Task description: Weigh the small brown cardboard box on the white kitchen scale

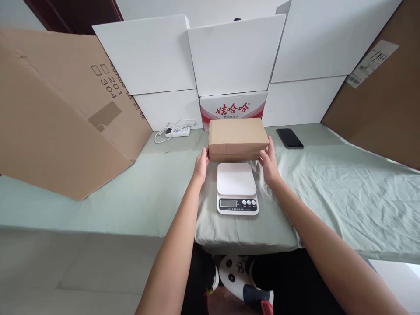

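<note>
A brown cardboard box point(238, 136) is held between my two hands, just behind a white kitchen scale point(236, 179). My left hand point(201, 166) grips the box's left end, fingers partly hidden behind it. At the right front corner, my right hand point(269, 162) has its thumb on the front face and its fingers around the end. Whether the box rests on the cloth or hangs slightly above it, I cannot tell. Nothing lies on the scale's platform, and its display looks blank.
A black phone point(289, 138) lies to the right on the green cloth point(157, 183). Back left is a white power strip point(178, 131) with its cable. White boxes point(236, 61) and a red-and-white carton point(233, 105) stand behind; large cardboard sheets point(65, 105) flank the table.
</note>
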